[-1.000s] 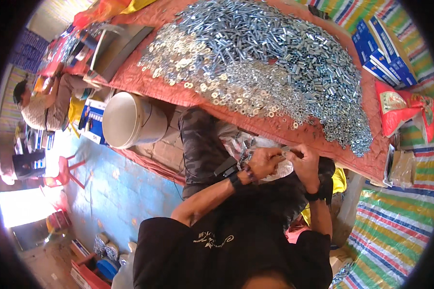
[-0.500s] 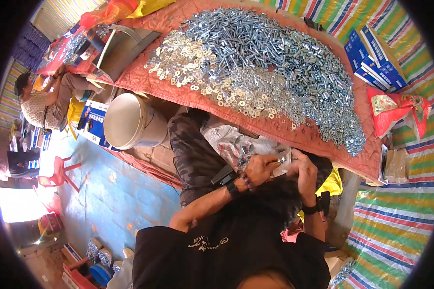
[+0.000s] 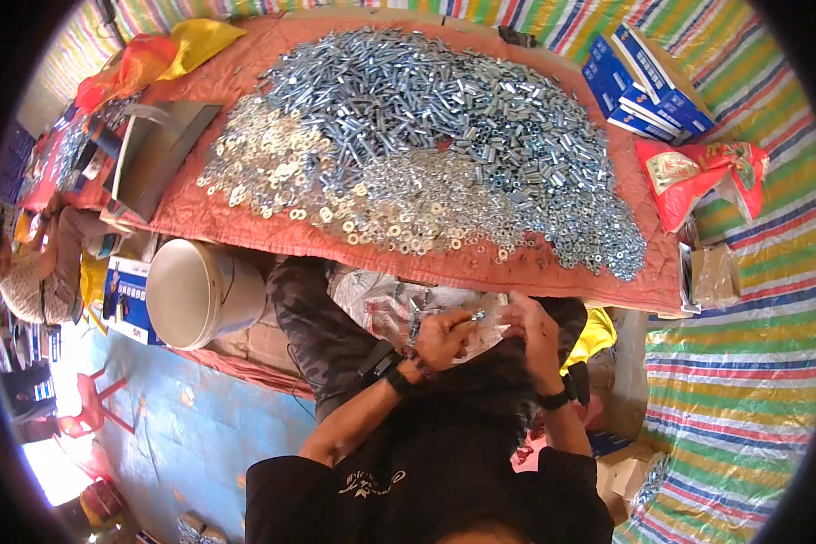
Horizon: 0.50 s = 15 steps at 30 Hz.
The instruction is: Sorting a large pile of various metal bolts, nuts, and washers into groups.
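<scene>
Over my lap, my left hand [image 3: 441, 341] is closed, with a small shiny metal fastener [image 3: 478, 316] showing at its fingertips. My right hand [image 3: 534, 332] is just to the right, apart from the left one. Its fingers are bent together, and whatever they pinch is too small to make out. Beneath both hands, a clear plastic bag [image 3: 358, 295] with metal pieces in it lies across my legs. On the table beyond are heaps of metal sleeves and rods [image 3: 372, 100], flat washers [image 3: 263, 154], thin small rings [image 3: 426, 186] and nuts [image 3: 612, 238].
A reddish quilted cloth covers the table [image 3: 177, 204]. To the left stand a white bucket [image 3: 183, 295] and a grey metal scoop-like tray [image 3: 159, 154]. Blue boxes [image 3: 648, 86] and a red bag [image 3: 689, 181] sit at the right. A person [image 3: 36, 281] sits far left.
The view has shifted, so the table and heaps lie further left. My hands stay close together over the bag; the right fingers have moved slightly, and the fastener in my left hand shows more clearly.
</scene>
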Each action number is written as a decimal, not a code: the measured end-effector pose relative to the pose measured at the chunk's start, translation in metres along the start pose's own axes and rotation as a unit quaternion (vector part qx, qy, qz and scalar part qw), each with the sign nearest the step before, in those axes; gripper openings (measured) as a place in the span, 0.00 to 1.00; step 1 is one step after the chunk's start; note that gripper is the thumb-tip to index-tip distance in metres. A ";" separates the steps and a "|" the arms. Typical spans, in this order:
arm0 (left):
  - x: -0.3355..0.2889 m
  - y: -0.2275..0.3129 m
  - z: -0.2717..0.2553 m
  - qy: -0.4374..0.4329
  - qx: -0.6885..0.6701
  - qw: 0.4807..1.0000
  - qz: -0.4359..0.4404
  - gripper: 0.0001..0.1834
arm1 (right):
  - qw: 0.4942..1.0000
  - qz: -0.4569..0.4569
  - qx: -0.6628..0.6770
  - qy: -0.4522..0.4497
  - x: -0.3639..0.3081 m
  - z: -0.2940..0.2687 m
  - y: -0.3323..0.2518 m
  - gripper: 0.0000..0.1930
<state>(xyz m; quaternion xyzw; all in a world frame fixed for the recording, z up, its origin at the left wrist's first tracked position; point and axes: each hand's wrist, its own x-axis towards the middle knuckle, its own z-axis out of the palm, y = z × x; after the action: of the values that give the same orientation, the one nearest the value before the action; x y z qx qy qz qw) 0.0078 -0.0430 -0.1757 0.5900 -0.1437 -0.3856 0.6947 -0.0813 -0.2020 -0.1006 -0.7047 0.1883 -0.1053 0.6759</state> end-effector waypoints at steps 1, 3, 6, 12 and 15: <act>0.002 0.005 0.001 0.010 0.023 1.000 -0.016 0.14 | 1.000 -0.002 -0.007 0.012 0.006 0.000 0.008 0.24; 0.006 0.003 0.000 0.015 0.006 1.000 -0.022 0.13 | 0.999 -0.022 -0.035 0.016 0.012 0.008 0.008 0.29; 0.009 0.007 -0.004 0.018 -0.027 0.999 -0.009 0.12 | 0.997 -0.003 -0.003 -0.078 0.010 0.017 -0.002 0.26; 0.015 0.015 -0.007 0.031 0.016 0.999 -0.016 0.12 | 0.997 -0.022 0.054 -0.053 0.018 0.007 0.013 0.30; 0.014 0.019 -0.003 0.030 0.043 0.998 -0.019 0.12 | 0.994 -0.076 -0.006 -0.072 0.017 0.007 0.011 0.30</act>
<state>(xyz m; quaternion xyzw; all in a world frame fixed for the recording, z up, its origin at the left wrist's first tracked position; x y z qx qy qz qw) 0.0262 -0.0505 -0.1625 0.6333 -0.1279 -0.3737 0.6655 -0.0641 -0.2030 -0.1133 -0.7266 0.0856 -0.1039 0.6738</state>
